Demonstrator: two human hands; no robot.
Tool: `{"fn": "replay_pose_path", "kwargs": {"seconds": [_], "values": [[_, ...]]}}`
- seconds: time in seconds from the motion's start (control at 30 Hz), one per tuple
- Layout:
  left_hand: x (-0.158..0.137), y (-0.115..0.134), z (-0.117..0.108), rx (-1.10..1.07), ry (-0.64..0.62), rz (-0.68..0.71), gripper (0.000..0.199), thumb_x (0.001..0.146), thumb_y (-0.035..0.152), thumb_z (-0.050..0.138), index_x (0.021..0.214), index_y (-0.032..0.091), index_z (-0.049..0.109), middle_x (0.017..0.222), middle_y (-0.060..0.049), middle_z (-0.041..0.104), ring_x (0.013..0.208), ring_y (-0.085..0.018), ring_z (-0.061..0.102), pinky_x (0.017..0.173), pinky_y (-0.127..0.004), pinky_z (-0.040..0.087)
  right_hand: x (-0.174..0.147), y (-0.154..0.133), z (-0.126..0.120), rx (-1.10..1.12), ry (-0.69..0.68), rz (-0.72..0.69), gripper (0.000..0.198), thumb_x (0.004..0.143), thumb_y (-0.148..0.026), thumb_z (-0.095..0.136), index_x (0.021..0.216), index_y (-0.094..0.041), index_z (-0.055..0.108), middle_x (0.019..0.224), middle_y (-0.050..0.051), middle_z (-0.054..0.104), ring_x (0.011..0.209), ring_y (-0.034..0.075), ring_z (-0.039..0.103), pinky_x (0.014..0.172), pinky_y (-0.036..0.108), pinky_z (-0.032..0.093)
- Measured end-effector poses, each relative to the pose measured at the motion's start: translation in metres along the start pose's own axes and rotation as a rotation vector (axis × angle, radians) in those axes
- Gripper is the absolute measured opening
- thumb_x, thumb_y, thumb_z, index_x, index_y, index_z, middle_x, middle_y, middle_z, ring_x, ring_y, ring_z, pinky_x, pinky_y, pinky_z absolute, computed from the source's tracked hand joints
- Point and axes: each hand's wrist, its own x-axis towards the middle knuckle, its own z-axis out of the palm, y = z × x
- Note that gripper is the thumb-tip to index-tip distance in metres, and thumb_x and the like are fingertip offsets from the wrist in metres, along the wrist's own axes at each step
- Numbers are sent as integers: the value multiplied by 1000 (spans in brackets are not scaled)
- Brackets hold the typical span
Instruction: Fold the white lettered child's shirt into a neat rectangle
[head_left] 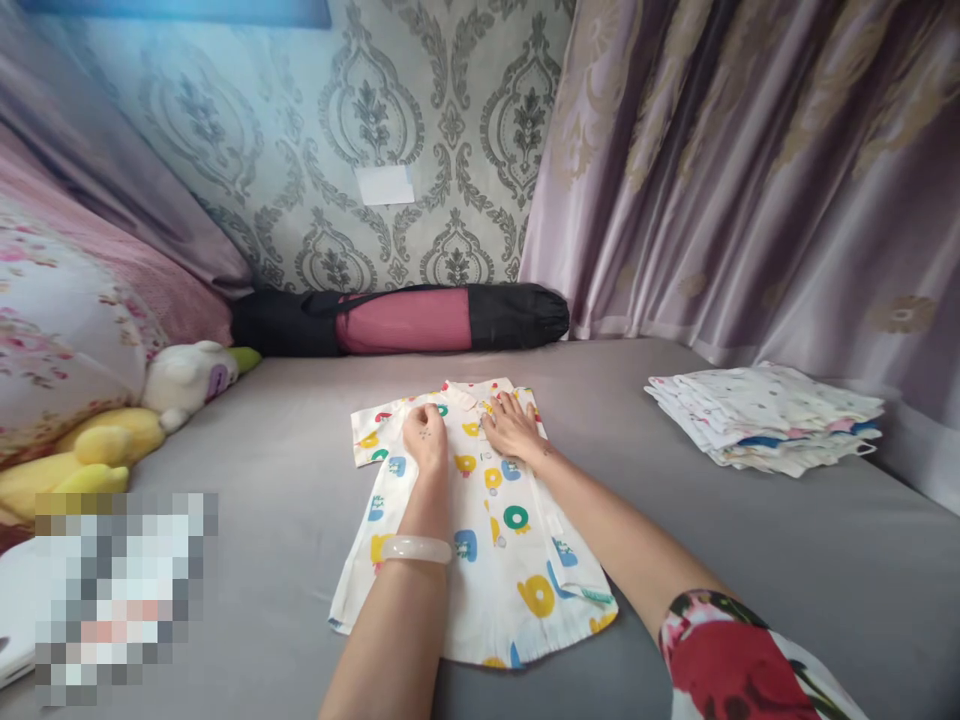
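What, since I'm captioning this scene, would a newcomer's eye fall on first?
Probably the white shirt with its bright print, spread on the grey sheet at the centre, with the curled left hand and the flat right hand at its upper part. Next might come the long black-and-pink roll lying in front of the patterned wall, and the stack of folded cloth at the right.

Shirt [476, 505] on sheet [270, 520], clothes stack [765, 415] right, plush toys [184, 380] left, long bag [405, 320] behind
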Motion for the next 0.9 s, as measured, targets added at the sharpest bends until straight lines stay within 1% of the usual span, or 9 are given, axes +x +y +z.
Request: {"fn": "replay_pose_path", "kwargs": {"seconds": [0.03,0.1,0.17,0.23,0.33,0.47,0.6,0.73,0.9], "values": [[0,0,0,0,-2,-2,27,79,35,45,79,20,67,86,-4,72,87,-22,65,83,-31,48,2,1,-4,16,-11,-7,54,99,-43,19,142,-19,42,155,10,29,143,24,18,114,53,10],[0,-1,1,6,-7,9,27,79,34,44,79,20,67,86,-5,72,88,-22,65,84,-31,47,7,1,-11,36,15,-16,55,100,-42,14,133,-20,52,149,9,39,140,24,26,113,52,11],[1,-1,1,18,-11,21,27,80,34,44,81,20,67,87,-5,72,89,-22,65,85,-31,47,12,2,-13,21,82,5,55,100,-41,15,133,-17,52,147,11,41,138,24,29,114,50,11],[1,-1,1,27,-8,21,26,80,33,44,81,20,67,87,-5,72,90,-22,66,85,-31,47,18,2,-11,-16,118,54,55,99,-40,20,140,-11,43,150,15,36,139,26,26,114,48,11],[1,-1,1,36,-11,15,26,80,33,44,80,20,67,87,-4,72,89,-21,66,84,-31,48,24,2,0,-65,98,115,58,98,-40,25,145,-7,34,153,17,29,141,27,22,114,46,10],[2,-1,1,45,-14,12,27,80,32,44,81,20,67,86,-5,72,88,-22,66,84,-31,48,27,3,8,-74,116,124,58,98,-41,27,146,-8,34,154,15,28,142,26,19,114,46,10],[1,0,0,45,-13,8,26,80,31,44,81,20,67,86,-4,72,88,-21,66,84,-31,47,27,7,3,-43,94,113,58,98,-41,23,145,-10,35,155,14,26,142,25,20,114,46,11],[0,3,0,50,-9,5,25,81,30,44,80,20,67,85,-4,72,88,-21,65,83,-30,47,16,11,-2,-17,58,73,59,99,-42,18,147,-12,31,156,13,23,143,24,17,115,45,11],[0,3,0,80,-24,16,27,81,31,43,79,20,68,82,-5,71,86,-21,65,81,-30,47,-11,10,4,-64,17,26,62,99,-43,19,150,-8,24,158,13,15,145,24,10,116,46,7]]}}
